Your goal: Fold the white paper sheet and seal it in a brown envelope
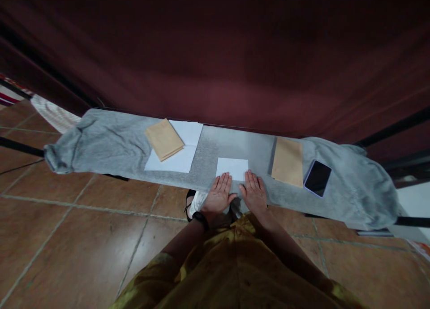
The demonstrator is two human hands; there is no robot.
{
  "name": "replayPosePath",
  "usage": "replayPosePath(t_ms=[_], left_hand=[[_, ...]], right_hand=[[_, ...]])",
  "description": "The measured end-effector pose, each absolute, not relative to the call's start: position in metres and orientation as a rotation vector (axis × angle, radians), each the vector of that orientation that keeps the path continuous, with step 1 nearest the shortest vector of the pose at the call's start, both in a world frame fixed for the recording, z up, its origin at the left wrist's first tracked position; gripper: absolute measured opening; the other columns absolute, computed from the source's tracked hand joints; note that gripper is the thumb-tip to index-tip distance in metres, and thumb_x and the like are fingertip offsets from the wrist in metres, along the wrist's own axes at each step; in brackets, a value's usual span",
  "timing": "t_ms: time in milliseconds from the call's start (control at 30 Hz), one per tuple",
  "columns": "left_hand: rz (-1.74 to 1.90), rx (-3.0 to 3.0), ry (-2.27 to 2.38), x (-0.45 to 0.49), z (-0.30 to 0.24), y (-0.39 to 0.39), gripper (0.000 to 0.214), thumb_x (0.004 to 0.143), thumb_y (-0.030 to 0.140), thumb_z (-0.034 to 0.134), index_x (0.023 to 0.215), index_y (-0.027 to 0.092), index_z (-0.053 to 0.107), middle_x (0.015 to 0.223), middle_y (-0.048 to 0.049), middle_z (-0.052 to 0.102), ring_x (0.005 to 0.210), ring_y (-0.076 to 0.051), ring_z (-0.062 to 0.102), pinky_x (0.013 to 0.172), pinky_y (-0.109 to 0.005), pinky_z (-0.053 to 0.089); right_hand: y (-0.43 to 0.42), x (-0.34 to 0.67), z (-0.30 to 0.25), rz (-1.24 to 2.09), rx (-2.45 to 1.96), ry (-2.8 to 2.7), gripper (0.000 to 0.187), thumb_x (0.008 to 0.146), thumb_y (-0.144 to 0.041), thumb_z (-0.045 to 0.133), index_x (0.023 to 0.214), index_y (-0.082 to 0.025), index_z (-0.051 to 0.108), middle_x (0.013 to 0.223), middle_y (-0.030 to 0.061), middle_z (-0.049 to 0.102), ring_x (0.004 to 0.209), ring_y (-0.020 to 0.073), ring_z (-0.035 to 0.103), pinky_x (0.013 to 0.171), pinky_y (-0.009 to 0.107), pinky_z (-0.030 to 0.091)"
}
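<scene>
A small white sheet of paper point(232, 165), perhaps folded, lies flat on the grey cloth point(215, 143) in front of me. My left hand point(219, 195) rests palm down at its near left corner, fingers stretched out. At the near right corner lies my right hand point(254, 192), also flat with the fingers extended. Fingertips of both hands touch or nearly touch the paper, and neither hand grips anything. To the left are larger white sheets point(186, 159) with brown envelopes point(164, 139) on top. More brown envelopes point(288, 161) sit to the right of my right hand.
A phone point(318, 178) with a dark screen lies right of the right-hand envelopes. The cloth covers a narrow bench-like surface, bunched at both ends. Behind it hangs a dark red curtain point(218, 94). Brown floor tiles point(83, 246) lie below, and dark metal bars point(413, 221) stand at the sides.
</scene>
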State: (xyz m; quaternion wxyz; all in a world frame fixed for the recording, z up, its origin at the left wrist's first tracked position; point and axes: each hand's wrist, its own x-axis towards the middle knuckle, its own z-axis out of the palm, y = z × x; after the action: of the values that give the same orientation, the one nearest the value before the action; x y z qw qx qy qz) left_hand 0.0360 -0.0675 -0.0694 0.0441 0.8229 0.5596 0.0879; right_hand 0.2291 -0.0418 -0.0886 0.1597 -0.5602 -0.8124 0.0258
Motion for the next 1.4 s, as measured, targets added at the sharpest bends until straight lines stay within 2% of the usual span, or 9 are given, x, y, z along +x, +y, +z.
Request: replayPosePath(t_ms=[300,533,733,967,1100,1267,1400], left_hand=[[0.305,2.474,1.770,0.062,-0.066,-0.037,0.059,0.105,0.038,0.029,0.157,0.009,0.033,0.164,-0.0162,0.033,0.155,-0.025,0.024,0.127,-0.049,0.023],[0.366,2.408,1.822,0.068,-0.076,-0.002,0.062,0.105,0.041,0.027,0.158,0.009,0.030,0.163,-0.0155,0.036,0.155,-0.024,0.026,0.127,-0.049,0.023],[0.379,2.342,1.924,0.051,-0.080,0.009,0.064,0.106,0.043,0.024,0.157,0.006,0.032,0.163,-0.0176,0.034,0.155,-0.026,0.025,0.126,-0.048,0.025],[0.465,2.298,2.032,0.029,-0.083,0.005,0.063,0.104,0.040,0.029,0.160,0.010,0.028,0.162,-0.0174,0.036,0.154,-0.027,0.027,0.124,-0.053,0.029],[0.509,2.321,2.040,0.026,-0.083,0.002,0.062,0.104,0.037,0.029,0.158,0.007,0.031,0.161,-0.0192,0.037,0.153,-0.028,0.028,0.123,-0.053,0.030],[0.522,2.344,2.028,0.025,-0.084,0.002,0.061,0.102,0.034,0.032,0.158,0.008,0.032,0.161,-0.0186,0.039,0.153,-0.029,0.030,0.123,-0.054,0.031],[0.512,2.355,2.030,0.023,-0.085,0.002,0.061,0.100,0.029,0.032,0.158,0.009,0.032,0.160,-0.0184,0.041,0.153,-0.027,0.030,0.123,-0.053,0.031]], right_hand=[[-0.044,0.225,-0.084,0.045,-1.620,-2.311,0.058,0.106,-0.031,0.035,0.158,-0.006,0.033,0.159,0.0187,0.042,0.146,0.0307,0.041,0.121,0.054,0.028],[-0.042,0.223,-0.088,0.047,-1.629,-2.294,0.056,0.106,-0.033,0.037,0.158,-0.011,0.035,0.158,0.0164,0.044,0.146,0.0299,0.042,0.121,0.054,0.028],[-0.042,0.223,-0.092,0.028,-1.619,-2.281,0.059,0.107,-0.037,0.035,0.159,-0.009,0.032,0.158,0.0176,0.044,0.146,0.0297,0.042,0.122,0.052,0.026],[-0.042,0.223,-0.092,0.036,-1.614,-2.260,0.057,0.106,-0.036,0.037,0.157,-0.010,0.037,0.157,0.0163,0.046,0.145,0.0299,0.042,0.122,0.053,0.027],[-0.032,0.213,-0.086,0.093,-1.688,-2.176,0.053,0.107,-0.035,0.035,0.153,-0.010,0.044,0.156,0.0154,0.048,0.146,0.0294,0.043,0.122,0.053,0.028],[-0.004,0.183,-0.075,0.177,-1.606,-2.220,0.051,0.108,-0.036,0.032,0.152,-0.015,0.047,0.161,0.0090,0.041,0.149,0.0250,0.038,0.125,0.047,0.024],[0.012,0.170,-0.079,0.215,-1.623,-2.254,0.052,0.108,-0.038,0.034,0.152,-0.014,0.047,0.160,0.0103,0.041,0.149,0.0250,0.039,0.125,0.046,0.026]])
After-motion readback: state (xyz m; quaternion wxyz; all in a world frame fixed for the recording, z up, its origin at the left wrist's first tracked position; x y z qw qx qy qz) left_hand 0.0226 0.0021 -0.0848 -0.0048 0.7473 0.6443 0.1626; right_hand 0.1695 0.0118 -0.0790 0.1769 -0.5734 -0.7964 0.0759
